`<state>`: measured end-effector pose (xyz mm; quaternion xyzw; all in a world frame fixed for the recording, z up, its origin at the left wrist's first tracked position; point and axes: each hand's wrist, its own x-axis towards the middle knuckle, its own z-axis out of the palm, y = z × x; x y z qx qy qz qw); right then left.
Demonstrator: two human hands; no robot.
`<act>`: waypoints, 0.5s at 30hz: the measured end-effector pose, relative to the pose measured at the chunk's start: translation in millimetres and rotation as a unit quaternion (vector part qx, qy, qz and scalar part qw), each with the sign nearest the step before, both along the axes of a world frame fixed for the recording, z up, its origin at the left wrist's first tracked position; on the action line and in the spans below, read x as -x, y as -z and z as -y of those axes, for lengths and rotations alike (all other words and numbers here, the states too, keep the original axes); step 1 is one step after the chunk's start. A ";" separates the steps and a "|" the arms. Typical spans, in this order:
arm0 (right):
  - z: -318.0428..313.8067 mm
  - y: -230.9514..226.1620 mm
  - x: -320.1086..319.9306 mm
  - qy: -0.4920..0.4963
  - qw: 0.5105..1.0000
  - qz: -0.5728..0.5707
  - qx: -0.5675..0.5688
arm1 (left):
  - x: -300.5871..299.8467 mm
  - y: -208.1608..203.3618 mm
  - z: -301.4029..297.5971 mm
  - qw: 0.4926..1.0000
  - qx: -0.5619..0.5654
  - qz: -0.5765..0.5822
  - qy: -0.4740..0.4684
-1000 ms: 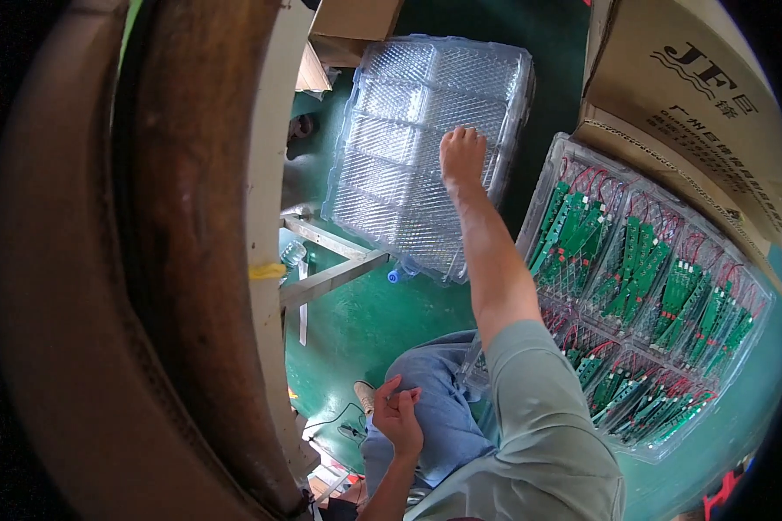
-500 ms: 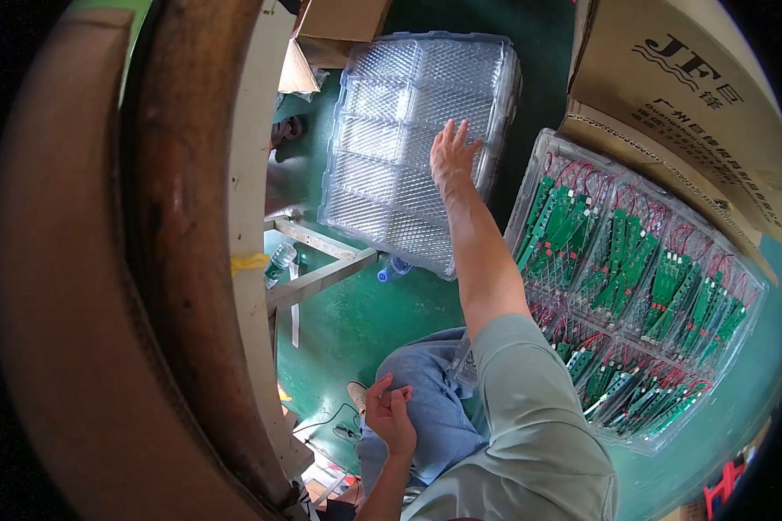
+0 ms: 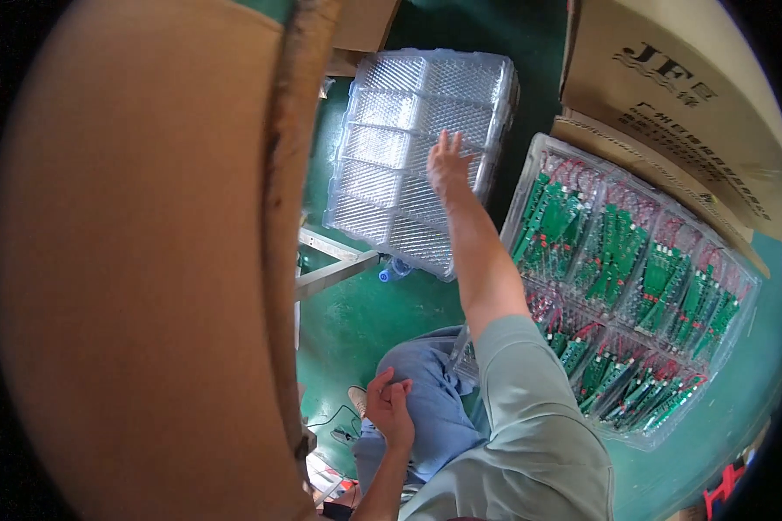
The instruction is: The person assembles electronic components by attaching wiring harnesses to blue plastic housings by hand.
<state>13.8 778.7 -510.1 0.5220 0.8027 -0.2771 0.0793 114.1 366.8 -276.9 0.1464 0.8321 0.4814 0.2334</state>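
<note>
A clear plastic tray [image 3: 378, 143] with two columns of ridged compartments lies ahead of me; its edge looks layered, as if several are stacked. Over its right side my right hand [image 3: 449, 165] reaches out, palm down and fingers spread, holding nothing. Whether the fingertips touch the plastic I cannot tell. My left hand [image 3: 391, 412] is by my knee in blue jeans [image 3: 434, 399], fingers loosely curled and apart, with nothing visible in it. To the right, another clear tray [image 3: 613, 326] holds many green circuit boards [image 3: 617, 252] with red wires, sorted into its compartments.
A large brown cardboard panel [image 3: 148, 260] fills the left side. An open cardboard box [image 3: 669, 87] stands beyond the filled tray. A white metal frame leg [image 3: 334, 271] and a blue-capped bottle [image 3: 394, 271] are by the tray's near edge. The floor [image 3: 347, 321] is green.
My view has shifted, so the cardboard panel covers more of the left side and hides another bottle there. My right hand stays over the tray, slightly nearer; my left hand has barely moved.
</note>
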 end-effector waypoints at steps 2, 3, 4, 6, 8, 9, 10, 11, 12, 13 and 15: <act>18.8 -19.3 7.0 -0.008 0.998 -0.057 0.016 | 4.4 -4.3 -3.8 1.000 -0.012 0.028 -0.010; 29.1 -32.4 9.4 -0.039 0.998 -0.057 0.002 | 4.9 -6.1 -5.8 0.999 -0.024 0.029 -0.006; 48.4 -50.1 12.7 -0.074 0.995 -0.061 -0.011 | 5.3 -11.4 -3.6 0.999 -0.024 0.044 -0.016; 100.8 -82.7 17.4 -0.058 0.971 -0.160 -0.167 | 2.4 -20.7 6.2 0.997 -0.044 0.051 -0.026; 154.0 -122.1 18.0 -0.095 0.937 -0.282 -0.183 | 1.5 -26.4 32.5 0.999 -0.033 0.036 -0.012; 173.0 -114.7 15.8 -0.050 0.893 -0.425 -0.142 | -6.2 -25.8 43.3 1.000 -0.004 -0.002 0.002; 194.5 -127.5 14.6 -0.018 0.820 -0.565 -0.085 | -15.7 -23.6 59.9 1.000 -0.010 -0.003 0.016; 209.0 -147.2 35.4 -0.051 0.807 -0.581 -0.091 | -25.9 -19.1 75.5 1.000 -0.016 -0.005 0.026; 257.3 -136.8 0.8 -0.083 0.799 -0.593 -0.059 | -31.8 -28.1 91.8 0.999 -0.012 0.022 0.049; 271.3 -139.4 -25.3 -0.109 0.797 -0.593 -0.036 | -40.1 -43.5 101.3 0.995 -0.013 0.056 0.085; 306.1 -160.5 -67.0 -0.160 0.800 -0.578 0.003 | -59.8 -90.9 118.7 0.991 -0.037 0.028 0.127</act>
